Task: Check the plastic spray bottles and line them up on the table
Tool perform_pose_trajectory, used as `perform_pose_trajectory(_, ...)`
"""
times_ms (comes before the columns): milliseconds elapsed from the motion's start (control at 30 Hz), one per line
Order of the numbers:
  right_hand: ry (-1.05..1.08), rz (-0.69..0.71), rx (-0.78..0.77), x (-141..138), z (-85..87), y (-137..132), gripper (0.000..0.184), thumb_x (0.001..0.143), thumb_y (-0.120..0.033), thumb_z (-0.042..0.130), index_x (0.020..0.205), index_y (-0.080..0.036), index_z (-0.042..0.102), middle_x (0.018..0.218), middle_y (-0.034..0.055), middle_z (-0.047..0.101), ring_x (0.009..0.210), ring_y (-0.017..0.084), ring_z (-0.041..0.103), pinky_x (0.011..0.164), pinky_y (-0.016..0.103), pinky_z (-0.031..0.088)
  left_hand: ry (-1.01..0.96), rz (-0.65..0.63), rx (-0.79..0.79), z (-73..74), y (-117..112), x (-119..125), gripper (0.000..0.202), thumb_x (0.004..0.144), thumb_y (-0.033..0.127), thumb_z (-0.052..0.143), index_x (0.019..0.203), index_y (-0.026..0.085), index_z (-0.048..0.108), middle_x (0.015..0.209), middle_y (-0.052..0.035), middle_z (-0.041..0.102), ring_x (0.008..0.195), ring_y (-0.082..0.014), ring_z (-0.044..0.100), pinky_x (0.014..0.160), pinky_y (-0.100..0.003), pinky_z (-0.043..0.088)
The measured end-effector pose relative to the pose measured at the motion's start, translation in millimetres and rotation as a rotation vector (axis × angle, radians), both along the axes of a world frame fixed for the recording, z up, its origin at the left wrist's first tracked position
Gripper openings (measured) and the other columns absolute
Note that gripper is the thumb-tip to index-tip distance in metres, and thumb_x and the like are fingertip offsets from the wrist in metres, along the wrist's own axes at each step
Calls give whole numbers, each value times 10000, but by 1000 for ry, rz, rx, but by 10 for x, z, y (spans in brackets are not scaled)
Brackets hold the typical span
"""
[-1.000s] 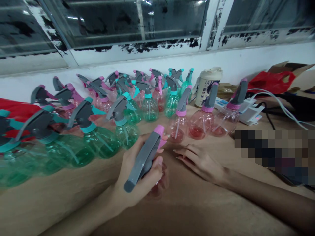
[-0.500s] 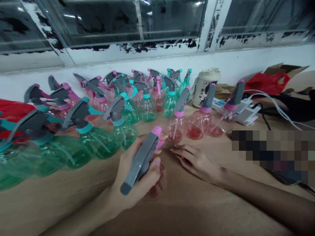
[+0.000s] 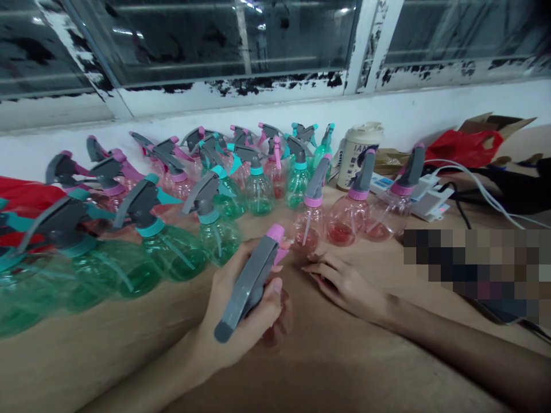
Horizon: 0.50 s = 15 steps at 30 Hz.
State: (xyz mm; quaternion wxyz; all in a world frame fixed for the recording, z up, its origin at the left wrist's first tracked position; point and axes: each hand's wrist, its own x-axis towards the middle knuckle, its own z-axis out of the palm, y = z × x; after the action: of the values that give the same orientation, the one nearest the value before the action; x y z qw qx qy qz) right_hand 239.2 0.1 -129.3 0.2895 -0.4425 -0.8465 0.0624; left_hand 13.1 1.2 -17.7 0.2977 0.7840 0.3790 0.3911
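Gripping one spray bottle [image 3: 279, 330], the left hand [image 3: 253, 324] is wrapped around its neck below the grey head, thumb on the near side and fingertips by the pink trigger. Its clear pink body shows under the thumb, over the middle of the table [image 3: 353, 367]; what it contains is too covered to tell.

The right hand [image 3: 342, 284] rests on the tabletop just beside, holding nothing visible, its fingers loosely bent with a gap at the thumb.

Just beyond it stand three pink bottles [image 3: 307, 229] with pink collars, each with a shallow pool of red liquid and a dip tube.

To the left, four green bottles [image 3: 174, 252] with teal collars form the front row, the leftmost cut by the frame edge; the fuller views show low green liquid. Behind them, more pink and green bottles overlap too much to count.

Farther back are one lidded cup [image 3: 359, 155], contents hidden, white adapters [image 3: 430, 201] with cables, one red bag [image 3: 465, 148] and a cardboard box [image 3: 501, 123].
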Motion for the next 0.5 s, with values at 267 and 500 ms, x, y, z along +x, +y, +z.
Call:
perform_pose_trajectory(267, -6, 9, -30, -1, 15, -2, 228, 930, -220, 405, 1074, -179, 577, 1096, 114, 571, 1014, 216, 600, 838, 399, 536, -29, 6, -42, -6, -10, 5, 330, 735, 180, 503, 1056, 249, 482, 959, -30, 669, 867, -198, 676, 717, -306, 578)
perform_pose_trajectory(500, -1, 31, -27, -6, 44, -7, 231, 933, -220, 402, 1046, -171, 596, 1058, 113, 584, 1012, 213, 597, 844, 398, 533, -11, -1, -37, -13, 1, -6, 366, 724, 173, 506, 1078, 258, 468, 943, -26, 682, 869, -199, 677, 720, -310, 581)
